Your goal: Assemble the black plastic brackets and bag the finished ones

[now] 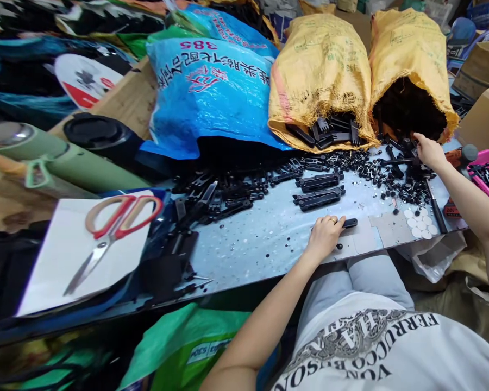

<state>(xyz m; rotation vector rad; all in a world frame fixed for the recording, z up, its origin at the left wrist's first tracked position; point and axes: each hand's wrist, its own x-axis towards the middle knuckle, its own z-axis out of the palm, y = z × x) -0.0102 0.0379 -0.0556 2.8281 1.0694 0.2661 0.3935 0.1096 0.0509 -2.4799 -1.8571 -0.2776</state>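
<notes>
Left hand [324,234]: curling closed, pinning a black plastic piece [349,222] near the table [269,233] front edge, steadying it.
Right hand [430,152]: reaching, fingers loosely open, picking among small black parts [395,174] at the yellow sack [407,70] mouth.

The person wears a white short-sleeved cotton T-shirt [395,353] printed across the chest with a dark grey ornamental crest and serif capital lettering, seen upside down from the head camera; the words "FERRUCC" and "VON" can be read, the rest only partly. Below it show light grey-blue soft fabric trousers [361,282]. Both forearms are bare, with no sleeve, watch or bracelet showing. The left hand [325,234] and right hand [430,152] are ungloved.
</notes>
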